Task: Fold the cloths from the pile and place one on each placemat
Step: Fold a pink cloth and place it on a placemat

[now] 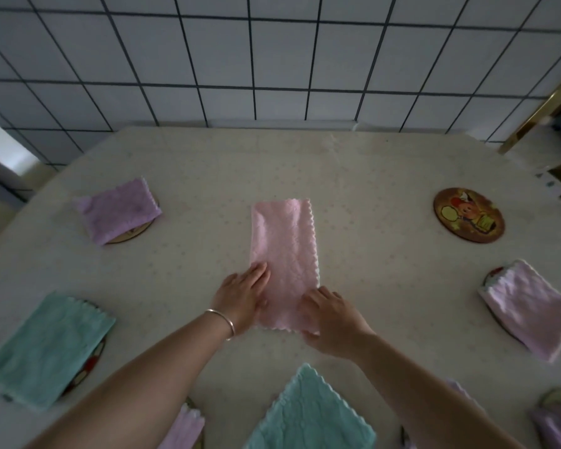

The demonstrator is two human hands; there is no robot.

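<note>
A pink cloth [284, 251], folded into a long strip, lies in the middle of the table. My left hand [243, 294] rests flat on its near left edge, fingers straight. My right hand [329, 314] lies on the near right corner, fingers bent over the edge. A round brown placemat [468, 215] with a cartoon picture lies bare at the far right. Folded cloths cover other placemats: a purple cloth [119, 210] at far left, a green cloth [47, 346] at near left, a pale pink cloth [531, 307] at right.
A green cloth [308, 413] lies unfolded at the near edge between my arms. Further pale purple cloths [183, 427] show at the bottom, partly hidden by my arms. A tiled wall [272, 59] stands behind the table. A gold-framed object [538, 108] is at the far right.
</note>
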